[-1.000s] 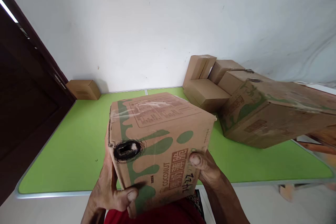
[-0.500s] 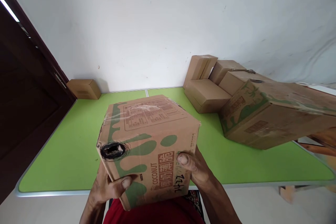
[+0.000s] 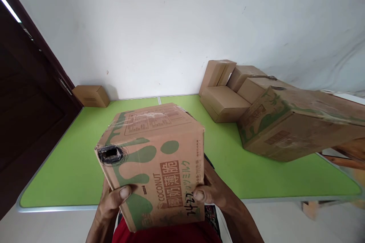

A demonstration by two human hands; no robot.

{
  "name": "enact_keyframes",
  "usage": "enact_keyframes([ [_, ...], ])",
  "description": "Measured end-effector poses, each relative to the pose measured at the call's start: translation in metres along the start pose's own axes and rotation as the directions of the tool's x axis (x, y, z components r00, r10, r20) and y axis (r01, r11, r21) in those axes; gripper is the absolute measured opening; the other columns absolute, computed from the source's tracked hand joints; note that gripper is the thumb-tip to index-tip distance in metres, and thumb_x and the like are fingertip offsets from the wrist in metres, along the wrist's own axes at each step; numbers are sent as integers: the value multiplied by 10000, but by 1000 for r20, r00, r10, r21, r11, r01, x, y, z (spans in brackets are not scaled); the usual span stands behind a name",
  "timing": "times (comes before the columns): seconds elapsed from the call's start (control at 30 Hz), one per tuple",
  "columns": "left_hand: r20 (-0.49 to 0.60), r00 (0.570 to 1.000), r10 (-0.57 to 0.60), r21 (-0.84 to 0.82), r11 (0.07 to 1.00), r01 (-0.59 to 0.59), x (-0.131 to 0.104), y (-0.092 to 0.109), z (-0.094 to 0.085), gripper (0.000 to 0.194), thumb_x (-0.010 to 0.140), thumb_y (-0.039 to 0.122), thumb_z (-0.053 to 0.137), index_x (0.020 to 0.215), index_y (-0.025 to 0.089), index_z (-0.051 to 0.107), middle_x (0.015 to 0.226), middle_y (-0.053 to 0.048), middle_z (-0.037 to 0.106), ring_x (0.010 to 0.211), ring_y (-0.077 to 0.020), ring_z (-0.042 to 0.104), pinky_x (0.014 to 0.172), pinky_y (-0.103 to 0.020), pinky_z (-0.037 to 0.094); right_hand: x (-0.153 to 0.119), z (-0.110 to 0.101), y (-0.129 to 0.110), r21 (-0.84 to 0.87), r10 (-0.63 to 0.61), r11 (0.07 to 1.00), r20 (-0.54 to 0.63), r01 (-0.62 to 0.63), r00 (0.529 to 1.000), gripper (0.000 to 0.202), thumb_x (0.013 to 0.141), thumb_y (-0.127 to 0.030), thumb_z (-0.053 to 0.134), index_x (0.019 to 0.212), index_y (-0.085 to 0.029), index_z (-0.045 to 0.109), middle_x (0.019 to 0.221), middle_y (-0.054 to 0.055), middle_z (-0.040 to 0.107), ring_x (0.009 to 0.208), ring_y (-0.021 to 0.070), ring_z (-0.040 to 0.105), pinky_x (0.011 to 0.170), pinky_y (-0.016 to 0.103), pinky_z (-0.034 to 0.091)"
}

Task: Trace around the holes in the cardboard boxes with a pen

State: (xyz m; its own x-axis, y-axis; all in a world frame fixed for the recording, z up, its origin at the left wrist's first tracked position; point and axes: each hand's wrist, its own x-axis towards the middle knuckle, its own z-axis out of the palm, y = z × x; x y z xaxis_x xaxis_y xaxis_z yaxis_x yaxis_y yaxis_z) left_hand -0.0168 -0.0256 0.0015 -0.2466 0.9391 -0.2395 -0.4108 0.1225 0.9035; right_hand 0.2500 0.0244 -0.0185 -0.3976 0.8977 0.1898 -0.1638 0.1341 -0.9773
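Observation:
A brown cardboard box (image 3: pixel 168 152) with green drip shapes, red lettering and black handwritten digits is tilted at the table's front edge, close to my body. My left hand (image 3: pixel 112 201) grips its lower left edge, thumb on the printed face and fingers hidden behind. On the right side, my right hand (image 3: pixel 212 193) holds it the same way, thumb near the handwriting. A hole ringed with black scribble shows at the box's upper left corner.
Several brown boxes (image 3: pixel 225 102) stand against the wall at the right of the green table (image 3: pixel 68 167). A larger printed box (image 3: pixel 299 125) lies in front of them. One small box (image 3: pixel 91 96) sits at the back left, beside a dark door (image 3: pixel 28 91).
The held box has shifted left and turned slightly, so more of its printed face shows. My right thumb now sits lower on the box, and my left thumb has moved a little left.

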Motion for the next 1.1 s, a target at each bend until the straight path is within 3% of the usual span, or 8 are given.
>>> enact_keyframes([
  [0.13, 1, 1000, 5, -38, 999, -5, 6, -1, 0, 659, 504, 556, 1040, 1041, 210, 878, 1044, -125, 889, 1172, -499, 821, 967, -565, 719, 1, 3, 1, 73, 19, 997, -42, -16, 999, 1188, 786, -704, 942, 1784, -382, 384, 1745, 117, 555, 1623, 495, 484, 1305, 662, 439],
  [0.23, 3, 1000, -3, -44, 999, 3, 10, -2, 1, 521, 507, 625, 1057, 754, 236, 813, 871, -103, 868, 1171, -504, 824, 970, -577, 712, -1, 3, 6, 97, 29, 995, -57, -24, 998, 1182, 791, -677, 944, 1779, -367, 375, 1728, 130, 568, 1613, 497, 491, 1298, 670, 441],
  [0.33, -9, 1000, -19, -9, 1000, 19, 13, -4, -1, 551, 492, 659, 1057, 621, 240, 722, 786, -93, 846, 1168, -505, 825, 986, -579, 704, -5, 1, 10, 138, 27, 990, -54, -19, 998, 1162, 801, -646, 954, 1770, -370, 375, 1698, 133, 589, 1588, 483, 523, 1266, 656, 477],
  [0.47, -6, 998, -59, 19, 998, 59, 15, -9, -7, 596, 440, 610, 1082, 792, 205, 822, 829, -112, 864, 1133, -518, 831, 992, -608, 697, -6, 0, 10, 112, -7, 994, -97, 18, 995, 1124, 811, -658, 946, 1754, -361, 411, 1713, 134, 559, 1585, 480, 513, 1246, 630, 486],
  [0.63, 63, 996, -61, 35, 998, 59, 13, -13, -6, 556, 492, 636, 1050, 701, 192, 790, 780, -127, 846, 1123, -529, 831, 1009, -607, 689, -5, 1, 5, 48, -55, 997, -154, 63, 987, 1106, 799, -698, 920, 1732, -333, 452, 1759, 145, 494, 1595, 499, 477, 1262, 641, 464],
  [0.73, 67, 996, -57, 47, 997, 54, 12, -12, -4, 563, 495, 622, 1034, 797, 185, 847, 890, -139, 876, 1176, -533, 814, 1004, -594, 696, -5, 3, 2, 21, -43, 999, -167, 47, 985, 1116, 784, -717, 910, 1732, -333, 464, 1754, 151, 497, 1594, 507, 475, 1272, 658, 451],
  [0.9, 49, 999, 2, 64, 998, -5, 12, -9, 0, 857, 513, 645, 997, 1224, 184, 873, 1103, -137, 894, 1236, -527, 793, 987, -570, 715, -6, 5, 0, 27, -49, 998, -144, 54, 988, 1139, 790, -724, 901, 1754, -331, 437, 1756, 148, 507, 1614, 496, 468, 1273, 641, 465],
  [1.1, -42, 999, 21, 116, 993, -16, -4, -5, -2, 1000, 405, 720, 1030, 1254, 221, 857, 1105, -123, 894, 1250, -546, 782, 987, -582, 725, -3, 8, -3, 86, -57, 994, -120, 68, 991, 1109, 817, -721, 893, 1758, -351, 438, 1752, 120, 538, 1632, 487, 465, 1291, 628, 469],
])
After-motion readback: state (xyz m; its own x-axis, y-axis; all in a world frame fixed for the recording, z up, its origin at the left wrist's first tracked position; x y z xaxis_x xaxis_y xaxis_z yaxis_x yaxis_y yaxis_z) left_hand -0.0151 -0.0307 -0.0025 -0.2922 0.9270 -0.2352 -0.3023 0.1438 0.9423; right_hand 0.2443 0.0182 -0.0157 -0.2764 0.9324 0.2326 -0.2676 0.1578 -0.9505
